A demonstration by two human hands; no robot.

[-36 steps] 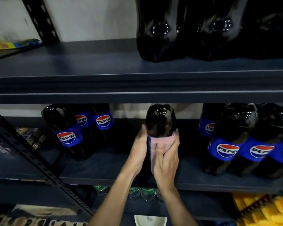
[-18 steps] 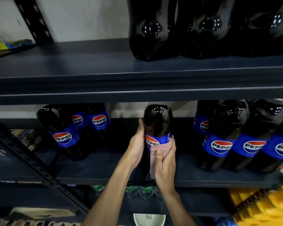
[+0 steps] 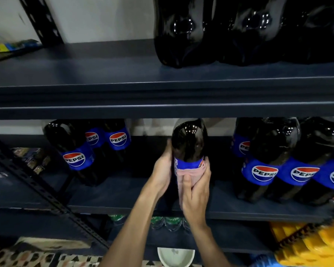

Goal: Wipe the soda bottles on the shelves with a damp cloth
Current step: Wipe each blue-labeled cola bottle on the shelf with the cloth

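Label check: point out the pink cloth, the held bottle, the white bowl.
pink cloth point(image 3: 191, 172), head view, top fold.
held bottle point(image 3: 189, 143), head view, dark shoulder.
white bowl point(image 3: 163, 256), head view, left wall.

The held bottle point(image 3: 189, 141) was near-black with a blue label band, and the cloth point(image 3: 189, 173) on it pale pink. The left bottles point(image 3: 74, 157) and right bottles point(image 3: 264, 172) wore blue labels with red, white and blue roundels. The shelves point(image 3: 104, 74) were dark slate blue, the near-right packets point(image 3: 307, 245) yellow.
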